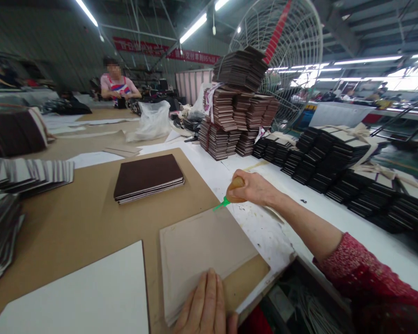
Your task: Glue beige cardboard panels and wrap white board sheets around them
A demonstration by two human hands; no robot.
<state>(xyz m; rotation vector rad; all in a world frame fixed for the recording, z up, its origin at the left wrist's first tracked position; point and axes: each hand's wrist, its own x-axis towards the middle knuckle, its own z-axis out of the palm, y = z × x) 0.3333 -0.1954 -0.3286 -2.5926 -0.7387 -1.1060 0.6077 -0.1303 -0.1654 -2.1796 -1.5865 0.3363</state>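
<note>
My right hand (252, 188) is wrapped round an amber glue bottle (236, 189) with a green nozzle. The nozzle tip points down at the far edge of a beige panel (209, 246), and whether it touches cannot be told. Thin glossy lines run along the panel's borders. Flat on the near end of that panel lies my left hand (207, 304), fingers stretched out. A short stack of dark brown panels (149, 175) sits beyond, on the brown board. To the left, close to me, rests a large white sheet with a dark edge (87, 297).
Tall piles of brown pieces (226, 116) stand at the back beside a large fan (282, 55). Black bundles (334, 157) line the right side. Fanned stacks (3, 222) lie at far left. Across the table is another person (116, 88). The table edge (264, 292) is near me.
</note>
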